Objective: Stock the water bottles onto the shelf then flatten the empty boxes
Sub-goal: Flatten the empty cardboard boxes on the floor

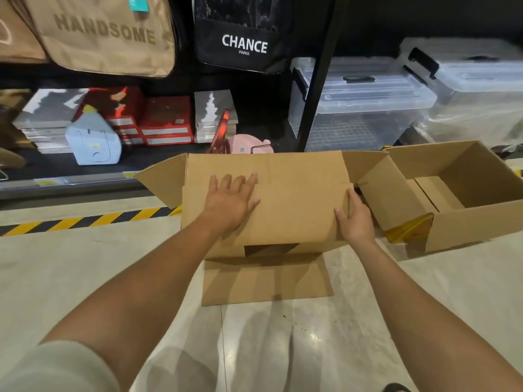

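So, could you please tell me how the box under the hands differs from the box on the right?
The middle box lies on its side, flaps splayed; the right box stands upright and open. The left hand presses the middle box and the right hand grips its edge; the right box is untouched. Both are brown cardboard.

"HANDSOME" is printed on a tan bag (107,35) at the upper left of the frame; "CHANCE PARIS" is printed in white on a black bag (243,49) at upper centre.
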A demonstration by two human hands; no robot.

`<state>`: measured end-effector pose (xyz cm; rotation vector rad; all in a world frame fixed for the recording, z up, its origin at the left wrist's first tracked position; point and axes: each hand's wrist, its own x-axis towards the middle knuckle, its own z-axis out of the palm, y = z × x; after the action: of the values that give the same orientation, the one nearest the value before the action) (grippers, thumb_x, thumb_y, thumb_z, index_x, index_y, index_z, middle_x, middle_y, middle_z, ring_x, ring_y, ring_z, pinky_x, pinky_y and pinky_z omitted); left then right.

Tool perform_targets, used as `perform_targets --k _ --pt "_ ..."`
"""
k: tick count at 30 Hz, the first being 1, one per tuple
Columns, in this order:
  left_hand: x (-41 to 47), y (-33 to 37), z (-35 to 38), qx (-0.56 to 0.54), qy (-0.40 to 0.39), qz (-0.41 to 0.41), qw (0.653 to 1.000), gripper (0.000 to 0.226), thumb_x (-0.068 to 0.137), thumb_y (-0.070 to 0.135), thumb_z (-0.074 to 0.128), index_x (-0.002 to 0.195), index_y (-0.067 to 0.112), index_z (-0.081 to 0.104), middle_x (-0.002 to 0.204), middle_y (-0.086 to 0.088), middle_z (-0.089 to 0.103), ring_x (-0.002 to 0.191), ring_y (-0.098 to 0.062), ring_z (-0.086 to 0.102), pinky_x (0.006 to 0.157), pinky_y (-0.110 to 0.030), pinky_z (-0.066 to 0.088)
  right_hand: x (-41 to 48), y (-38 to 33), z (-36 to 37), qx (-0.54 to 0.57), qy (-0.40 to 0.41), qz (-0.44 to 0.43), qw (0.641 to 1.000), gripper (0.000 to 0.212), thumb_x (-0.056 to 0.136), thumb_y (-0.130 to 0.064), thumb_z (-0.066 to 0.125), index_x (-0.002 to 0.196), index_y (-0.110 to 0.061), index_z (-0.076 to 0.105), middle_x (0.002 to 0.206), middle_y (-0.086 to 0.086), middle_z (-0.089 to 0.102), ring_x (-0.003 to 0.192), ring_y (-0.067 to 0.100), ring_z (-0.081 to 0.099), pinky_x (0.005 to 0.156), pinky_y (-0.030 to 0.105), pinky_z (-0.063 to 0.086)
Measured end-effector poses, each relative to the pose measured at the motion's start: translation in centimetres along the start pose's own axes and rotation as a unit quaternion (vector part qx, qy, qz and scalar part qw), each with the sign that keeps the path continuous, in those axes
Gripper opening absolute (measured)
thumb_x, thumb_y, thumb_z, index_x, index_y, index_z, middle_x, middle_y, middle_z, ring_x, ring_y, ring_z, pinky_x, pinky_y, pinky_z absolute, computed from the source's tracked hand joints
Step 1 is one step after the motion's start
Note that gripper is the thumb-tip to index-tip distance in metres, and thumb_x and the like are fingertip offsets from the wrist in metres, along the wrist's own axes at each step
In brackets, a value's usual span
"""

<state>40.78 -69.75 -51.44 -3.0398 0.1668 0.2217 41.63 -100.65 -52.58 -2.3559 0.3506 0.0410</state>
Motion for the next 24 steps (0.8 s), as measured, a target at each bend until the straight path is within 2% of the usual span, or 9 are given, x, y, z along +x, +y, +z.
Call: perform_targets --k 3,5,7,10,13,15,17,21,24 --pt "-2.2 -0.3 2.4 -0.028 0.033 -0.006 0.999 0.064 0.105 0.060 0.004 0.163 0.038 -0.013 0.175 -0.002 0.000 0.160 -0.031 -0.006 0.124 -0.065 -0.002 0.3 0.6 0.4 -0.023 -0.041 -0.021 0.999 0.062 0.107 -0.037 0.051 0.163 -0.029 0.026 0.156 0.009 0.047 0.140 0.033 0.044 0.110 0.048 0.039" --pt "-4.4 -1.5 4.0 -0.065 0.085 -0.084 0.991 0.064 0.104 0.066 0.013 0.163 0.045 -0.001 0.174 -0.003 0.000 0.160 -0.033 -0.003 0.123 -0.068 0.000 0.4 0.9 0.2 -0.021 -0.052 -0.023 0.998 0.062 0.107 -0.041 0.048 0.163 -0.031 0.024 0.157 0.007 0.047 0.139 0.034 0.046 0.106 0.047 0.042" --pt "-7.0 -3.2 5.8 -0.171 0.127 -0.191 0.958 0.069 0.099 0.076 0.030 0.160 0.053 0.006 0.174 -0.003 -0.001 0.159 -0.036 0.000 0.120 -0.069 0.007 0.3 1.4 0.1 -0.024 -0.065 -0.035 0.997 0.064 0.107 -0.047 0.045 0.164 -0.034 0.019 0.157 0.006 0.047 0.137 0.034 0.049 0.103 0.047 0.044" --pt "-8.7 -5.1 7.5 -0.419 0.122 -0.232 0.869 0.085 0.092 0.073 0.055 0.157 0.059 0.001 0.174 0.001 0.001 0.158 -0.030 0.015 0.120 -0.060 0.028 -0.2 2.1 0.1 -0.026 -0.089 -0.038 0.995 0.069 0.105 -0.055 0.045 0.163 -0.041 0.011 0.160 0.004 0.043 0.138 0.034 0.047 0.105 0.047 0.042" --pt "-8.7 -5.8 7.6 -0.654 0.113 -0.244 0.707 0.089 0.091 0.057 0.071 0.159 0.053 0.014 0.161 0.006 0.039 0.143 -0.022 0.044 0.115 -0.052 0.043 -0.8 2.2 -0.4 -0.020 -0.123 -0.022 0.992 0.082 0.098 -0.064 0.051 0.161 -0.049 0.000 0.164 -0.001 0.034 0.143 0.033 0.042 0.111 0.052 0.040" --pt "-8.8 -5.8 7.6 -0.707 0.088 -0.262 0.651 0.078 0.090 0.056 0.070 0.156 0.048 0.030 0.145 0.009 0.054 0.131 -0.020 0.055 0.109 -0.053 0.049 -1.0 2.3 -0.9 -0.027 -0.138 -0.025 0.990 0.087 0.096 -0.065 0.054 0.160 -0.050 -0.002 0.165 -0.002 0.031 0.144 0.033 0.041 0.112 0.052 0.040" --pt "-9.0 -5.7 7.3 -0.714 0.070 -0.267 0.644 0.072 0.093 0.055 0.068 0.155 0.046 0.034 0.141 0.010 0.057 0.127 -0.021 0.057 0.104 -0.051 0.052 -1.2 2.1 -1.4 -0.034 -0.140 -0.025 0.989 0.088 0.096 -0.065 0.054 0.161 -0.049 -0.001 0.165 -0.001 0.032 0.143 0.034 0.042 0.111 0.051 0.041" --pt "-10.3 -6.5 5.7 -0.697 0.017 -0.292 0.655 0.064 0.095 0.063 0.061 0.151 0.050 0.035 0.135 0.010 0.057 0.113 -0.016 0.060 0.074 -0.040 0.056 -2.4 1.5 -2.0 -0.070 -0.151 -0.026 0.986 0.086 0.094 -0.069 0.053 0.161 -0.049 0.004 0.161 0.003 0.041 0.136 0.035 0.048 0.102 0.044 0.045" --pt "-11.9 -6.9 4.6 -0.665 -0.035 -0.314 0.676 0.069 0.093 0.071 0.056 0.153 0.045 0.033 0.137 0.005 0.055 0.108 -0.021 0.060 0.076 -0.045 0.056 -3.0 0.9 -2.7 -0.138 -0.173 -0.015 0.975 0.087 0.090 -0.079 0.046 0.161 -0.051 0.004 0.162 0.006 0.040 0.134 0.038 0.050 0.103 0.046 0.049"
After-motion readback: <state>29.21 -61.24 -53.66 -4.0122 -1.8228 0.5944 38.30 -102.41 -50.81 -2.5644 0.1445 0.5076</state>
